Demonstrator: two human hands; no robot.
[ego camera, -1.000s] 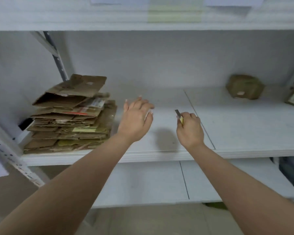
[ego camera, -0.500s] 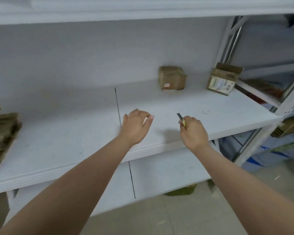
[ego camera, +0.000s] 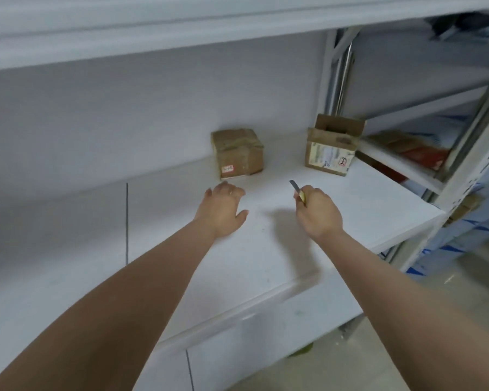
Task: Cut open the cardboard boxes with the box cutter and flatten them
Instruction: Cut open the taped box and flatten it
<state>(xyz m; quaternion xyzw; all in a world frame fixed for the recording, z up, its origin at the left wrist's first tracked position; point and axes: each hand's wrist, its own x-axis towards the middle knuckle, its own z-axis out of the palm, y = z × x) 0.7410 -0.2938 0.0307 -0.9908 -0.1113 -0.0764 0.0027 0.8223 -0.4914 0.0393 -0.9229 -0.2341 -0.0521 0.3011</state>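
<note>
The right hand [ego camera: 319, 211] is curled around the yellow handle of a box cutter [ego camera: 299, 191], whose grey blade sticks up and away past the thumb, pointing toward the back of the shelf. The left hand [ego camera: 223, 208] holds nothing; its fingers are relaxed and slightly bent, palm down, reaching forward over the white shelf board [ego camera: 266, 263], with the thumb spread out to the side. Whether its fingertips touch the board cannot be told. The two hands are apart, side by side, with bare board between them. Just beyond the left fingertips stands a small closed cardboard box [ego camera: 237, 153], brown, wrapped with tape across its top and bearing a small white and red label low on its front. To the right of it, near the back corner of the shelf and beyond the cutter's blade, stands a second cardboard box [ego camera: 332, 150] with its top flap raised and a printed label on its front face; the two boxes are well apart. A dark seam [ego camera: 127, 221] runs across the board to the left of the arms. Past the shelf's right end, a grey metal upright [ego camera: 469, 170] separates it from a neighbouring rack holding blurred red and blue items.
</note>
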